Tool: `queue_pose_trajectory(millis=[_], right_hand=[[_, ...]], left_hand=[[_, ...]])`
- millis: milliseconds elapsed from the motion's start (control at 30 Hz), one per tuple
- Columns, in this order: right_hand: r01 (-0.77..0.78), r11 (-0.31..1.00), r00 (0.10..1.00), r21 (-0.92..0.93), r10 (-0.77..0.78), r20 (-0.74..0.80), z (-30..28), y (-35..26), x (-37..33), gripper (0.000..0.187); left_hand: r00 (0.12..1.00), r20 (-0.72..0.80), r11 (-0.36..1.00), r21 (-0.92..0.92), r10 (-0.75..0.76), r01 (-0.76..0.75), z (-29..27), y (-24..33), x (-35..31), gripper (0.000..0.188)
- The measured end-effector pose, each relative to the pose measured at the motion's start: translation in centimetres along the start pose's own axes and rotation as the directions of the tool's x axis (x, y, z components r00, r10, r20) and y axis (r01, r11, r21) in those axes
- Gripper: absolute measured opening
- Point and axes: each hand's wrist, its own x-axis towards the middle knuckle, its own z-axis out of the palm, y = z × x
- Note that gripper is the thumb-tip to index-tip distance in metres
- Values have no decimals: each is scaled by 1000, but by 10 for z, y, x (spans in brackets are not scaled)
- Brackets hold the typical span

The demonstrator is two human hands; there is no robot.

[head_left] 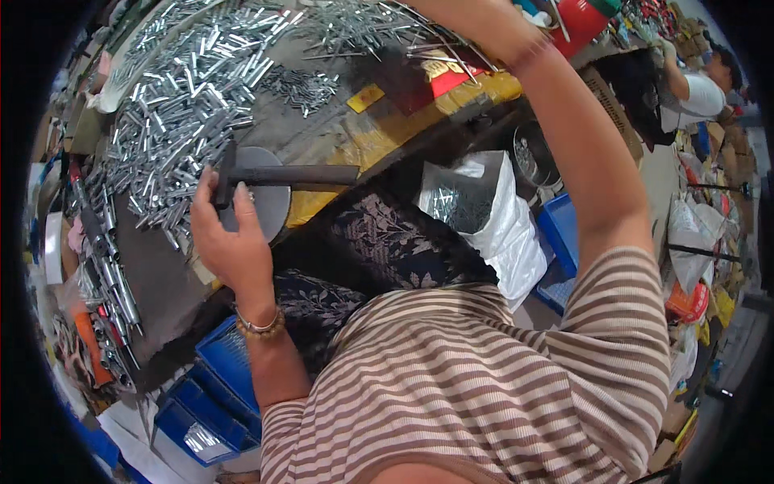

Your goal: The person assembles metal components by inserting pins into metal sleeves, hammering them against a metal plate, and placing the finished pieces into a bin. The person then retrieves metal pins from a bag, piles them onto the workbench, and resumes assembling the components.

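My left hand (232, 246) is at the work table's near edge, its fingers and thumb closed around the head of a hammer (298, 175). The hammer's dark handle points right, across a round grey metal disc (276, 216). Just beyond the hand spreads a big heap of shiny metal tubes (189, 105). A smaller pile of short metal pieces (302, 87) lies right of that heap. My right hand (488, 24) reaches to the far side, over thin metal rods (363, 32); its fingers are cut off by the upper edge, so their grip is hidden.
Yellow tape (379, 149) covers the table's front edge. Below it stands a white sack (508, 234) with metal pieces inside, near blue bins (560, 226). More blue bins (205, 403) sit lower left. Tools (109, 258) crowd the left side. Another person (701, 93) is at far right.
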Motion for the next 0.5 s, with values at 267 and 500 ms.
queue_pose_trajectory(millis=[267,500], right_hand=[[-361,807,614,467,-172,770,152,66,-266,26],[-271,858,936,436,129,327,384,110,-318,25]], left_hand=[[999,38,998,57,-9,7,0,8,-3,40],[999,19,998,41,-44,44,-2,-14,-4,43]])
